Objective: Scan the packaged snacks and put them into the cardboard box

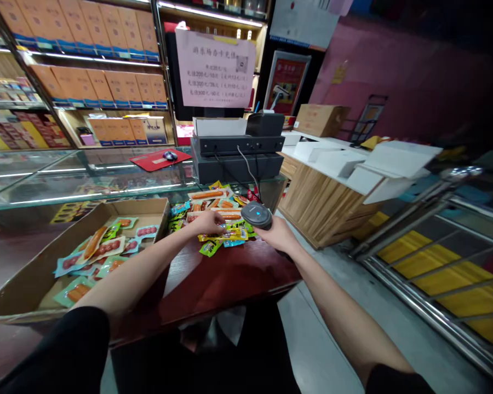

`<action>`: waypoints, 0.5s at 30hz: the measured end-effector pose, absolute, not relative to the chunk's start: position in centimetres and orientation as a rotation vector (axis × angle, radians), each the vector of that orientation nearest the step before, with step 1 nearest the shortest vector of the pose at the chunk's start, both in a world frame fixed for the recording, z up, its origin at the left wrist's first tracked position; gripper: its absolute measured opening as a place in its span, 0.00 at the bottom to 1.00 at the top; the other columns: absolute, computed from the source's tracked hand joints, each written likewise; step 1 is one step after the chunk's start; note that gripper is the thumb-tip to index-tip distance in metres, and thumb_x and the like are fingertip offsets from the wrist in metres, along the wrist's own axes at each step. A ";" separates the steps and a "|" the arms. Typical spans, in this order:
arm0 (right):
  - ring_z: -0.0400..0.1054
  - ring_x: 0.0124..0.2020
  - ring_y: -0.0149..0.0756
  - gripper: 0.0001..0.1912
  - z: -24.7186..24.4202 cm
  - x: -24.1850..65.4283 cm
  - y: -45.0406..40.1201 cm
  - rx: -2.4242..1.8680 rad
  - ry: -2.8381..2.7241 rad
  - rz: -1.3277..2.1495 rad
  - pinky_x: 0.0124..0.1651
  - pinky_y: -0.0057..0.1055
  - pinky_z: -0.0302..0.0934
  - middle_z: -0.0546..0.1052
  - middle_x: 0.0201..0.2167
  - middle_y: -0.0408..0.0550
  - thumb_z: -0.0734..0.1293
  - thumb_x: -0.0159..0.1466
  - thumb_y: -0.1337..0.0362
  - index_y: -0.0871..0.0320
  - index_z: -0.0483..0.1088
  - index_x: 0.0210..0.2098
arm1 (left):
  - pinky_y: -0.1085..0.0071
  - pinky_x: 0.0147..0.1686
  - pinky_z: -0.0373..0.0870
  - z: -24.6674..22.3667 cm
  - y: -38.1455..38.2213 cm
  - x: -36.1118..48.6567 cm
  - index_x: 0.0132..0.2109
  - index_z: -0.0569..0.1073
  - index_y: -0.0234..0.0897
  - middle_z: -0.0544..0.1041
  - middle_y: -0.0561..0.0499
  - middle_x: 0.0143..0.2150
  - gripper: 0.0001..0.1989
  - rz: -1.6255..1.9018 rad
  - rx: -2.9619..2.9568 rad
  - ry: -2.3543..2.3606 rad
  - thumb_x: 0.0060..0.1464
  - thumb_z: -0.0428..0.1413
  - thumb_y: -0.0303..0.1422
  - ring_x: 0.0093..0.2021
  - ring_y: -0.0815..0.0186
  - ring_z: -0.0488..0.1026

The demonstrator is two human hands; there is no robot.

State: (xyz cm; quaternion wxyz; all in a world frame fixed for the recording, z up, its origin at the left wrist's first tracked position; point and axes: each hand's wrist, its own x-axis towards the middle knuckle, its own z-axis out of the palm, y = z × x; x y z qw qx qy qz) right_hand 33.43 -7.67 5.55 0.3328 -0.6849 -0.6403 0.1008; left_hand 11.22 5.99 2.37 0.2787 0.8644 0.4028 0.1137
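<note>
My right hand [277, 234] is closed round the handle of a dark barcode scanner [256, 214], whose head points left over a pile of snack packets. My left hand [209, 223] rests at the pile with its fingers bent together; what they pinch, if anything, is too small to tell. Yellow packets [234, 234], a green packet [211, 248] and long sausage packs [208, 194] lie in the pile on the dark red table [230, 273]. To the left, an open cardboard box [150, 207] holds several sausage packets [108, 248].
Behind the pile stand a black cash drawer [238, 167] and a screen back with a paper sign [217, 71]. A glass counter [90, 164] carries a red mouse pad [150, 161]. A metal railing [414, 273] runs along the right.
</note>
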 end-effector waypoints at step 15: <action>0.75 0.44 0.48 0.17 4.9 31.3 -6.0 -1.754 -1.680 0.313 0.45 0.37 0.67 0.81 0.40 0.53 0.70 0.53 0.61 0.59 0.77 0.42 | 0.74 0.25 0.58 2.7 6.6 9.1 0.28 0.77 0.35 0.70 0.55 0.22 0.11 0.283 2.190 1.141 0.39 0.65 0.38 0.25 0.70 0.65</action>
